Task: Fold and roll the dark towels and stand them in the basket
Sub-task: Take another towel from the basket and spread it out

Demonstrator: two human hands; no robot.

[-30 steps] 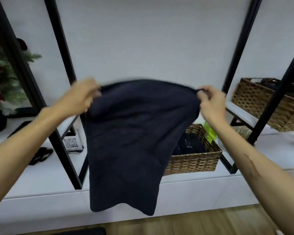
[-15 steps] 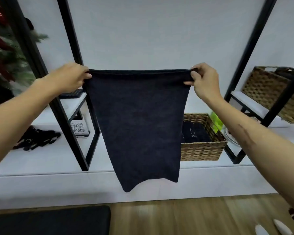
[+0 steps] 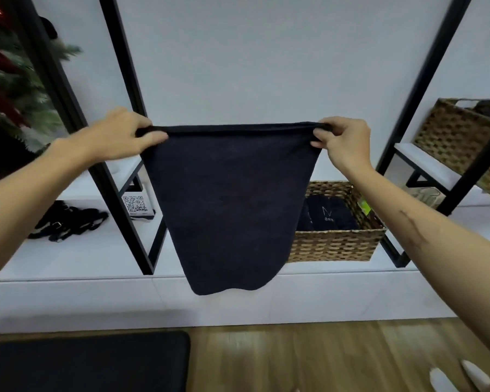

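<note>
A dark navy towel [image 3: 229,205] hangs flat in the air in front of me, its top edge pulled taut. My left hand [image 3: 122,134] pinches the top left corner and my right hand [image 3: 341,140] pinches the top right corner. Behind the towel, low on the white shelf, stands a woven basket [image 3: 334,244] with dark folded towels [image 3: 331,215] inside it. The towel in my hands hides the basket's left part.
Black metal shelf frames [image 3: 125,176] rise left and right of the towel. A second woven basket [image 3: 458,142] sits on a higher shelf at right. Black straps [image 3: 65,222] and a QR card [image 3: 135,206] lie at left. A decorated tree [image 3: 9,89] and a black mat [image 3: 88,360] are nearby.
The towel went from bunched and swinging to hanging flat with a straight, taut top edge. My view tilted down, showing more floor and the mat.
</note>
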